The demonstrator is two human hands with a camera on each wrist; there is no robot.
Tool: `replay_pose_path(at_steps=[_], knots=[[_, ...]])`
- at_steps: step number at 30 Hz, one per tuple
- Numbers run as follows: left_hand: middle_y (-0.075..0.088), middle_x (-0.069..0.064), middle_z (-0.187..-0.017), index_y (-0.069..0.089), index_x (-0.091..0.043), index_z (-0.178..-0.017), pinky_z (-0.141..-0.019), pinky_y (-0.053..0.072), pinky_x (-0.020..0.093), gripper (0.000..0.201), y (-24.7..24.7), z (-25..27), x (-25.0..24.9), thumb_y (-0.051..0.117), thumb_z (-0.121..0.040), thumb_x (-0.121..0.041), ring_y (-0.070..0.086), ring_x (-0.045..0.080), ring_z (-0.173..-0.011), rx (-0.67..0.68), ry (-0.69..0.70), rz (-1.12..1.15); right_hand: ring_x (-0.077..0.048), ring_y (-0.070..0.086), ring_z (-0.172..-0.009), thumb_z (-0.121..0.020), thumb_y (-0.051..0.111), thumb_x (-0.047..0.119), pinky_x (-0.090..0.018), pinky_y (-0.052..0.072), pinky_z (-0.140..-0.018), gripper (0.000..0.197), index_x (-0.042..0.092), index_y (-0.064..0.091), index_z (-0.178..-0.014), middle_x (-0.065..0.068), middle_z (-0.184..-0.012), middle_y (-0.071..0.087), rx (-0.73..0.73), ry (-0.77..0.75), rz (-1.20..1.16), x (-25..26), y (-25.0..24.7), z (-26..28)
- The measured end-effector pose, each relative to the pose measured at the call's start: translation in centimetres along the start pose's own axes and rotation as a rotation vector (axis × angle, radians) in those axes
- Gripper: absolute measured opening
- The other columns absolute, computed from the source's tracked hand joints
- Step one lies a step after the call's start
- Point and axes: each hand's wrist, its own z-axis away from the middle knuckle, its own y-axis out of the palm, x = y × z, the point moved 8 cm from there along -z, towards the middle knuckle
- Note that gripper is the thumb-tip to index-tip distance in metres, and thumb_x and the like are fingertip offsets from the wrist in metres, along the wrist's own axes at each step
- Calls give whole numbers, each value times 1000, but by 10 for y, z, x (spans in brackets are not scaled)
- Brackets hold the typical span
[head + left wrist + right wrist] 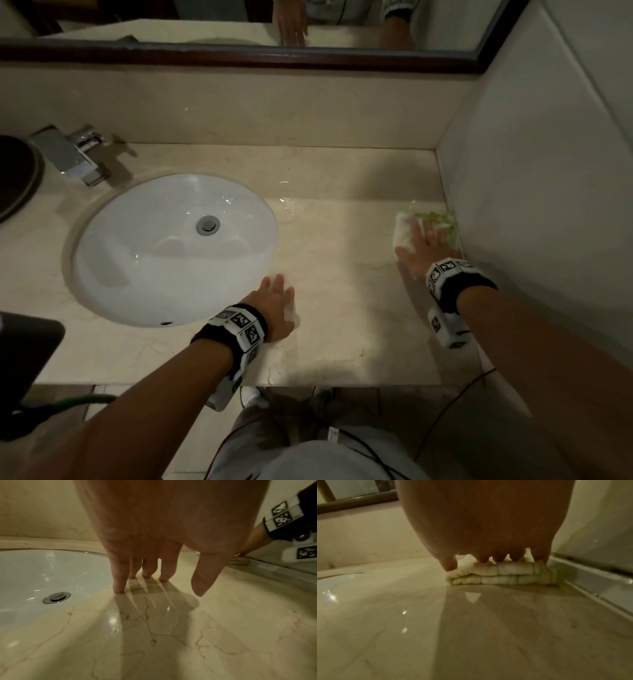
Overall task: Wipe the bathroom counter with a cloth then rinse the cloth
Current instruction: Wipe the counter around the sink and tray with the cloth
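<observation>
My right hand (pixel 422 244) pressed flat on the folded cloth (pixel 406 229) by the wall | left hand (pixel 278 308) lay flat, empty, on the counter (pixel 342 260).

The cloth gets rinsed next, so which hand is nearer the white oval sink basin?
Left. The left hand lies flat on the beige marble counter just beside the white oval sink basin; the right hand presses the folded white-and-green cloth by the far side wall.

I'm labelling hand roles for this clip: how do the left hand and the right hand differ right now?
The right hand presses flat on the folded cloth beside the side wall; the left hand rests bare on the counter next to the sink. The right hand is further from the body; the left hand is nearer the front edge. Both have straight, spread fingers.
</observation>
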Motion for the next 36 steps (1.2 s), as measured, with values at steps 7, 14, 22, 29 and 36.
replay_pose_path(at_steps=[7,14,22,29,36], knots=[[-11,10,-161,3,-17,-154,-117,15,42,77,-4,1,0,41,-94,-46,-6,34,-147,44,31,-26,-36,-14,-147,-90,17,67,-59,-1,-117,79,29,-10,-154,-3,-161,-19,-95,102,-82,32,7,-2],[-9,16,-160,2,-12,-154,-119,5,42,76,-4,4,-4,35,-95,-47,-6,39,-146,26,23,-66,-33,-24,-145,-100,22,50,-56,-11,-116,66,33,-15,-152,0,-159,-27,-100,-62,-74,132,25,14],[-12,14,-160,2,-13,-154,-118,10,42,73,-6,4,-4,37,-97,-43,-5,38,-147,52,7,-20,-26,-22,-147,-101,16,48,-52,-7,-118,60,35,-11,-152,7,-159,-24,-115,-259,11,169,40,18],[3,5,-161,19,-18,-151,-111,32,44,60,-23,-2,-14,39,-98,-36,13,29,-146,-56,-3,-89,-22,-14,-149,-99,15,55,-49,4,-119,60,39,-6,-152,12,-160,-19,-132,-267,62,117,21,-1],[-14,-2,-161,-1,-26,-154,-116,25,45,70,-60,-42,-22,38,-99,-43,-5,24,-149,-171,44,34,-26,-13,-149,-98,27,55,-53,9,-118,65,42,-5,-152,10,-161,-20,-120,-77,-27,25,-11,-32]])
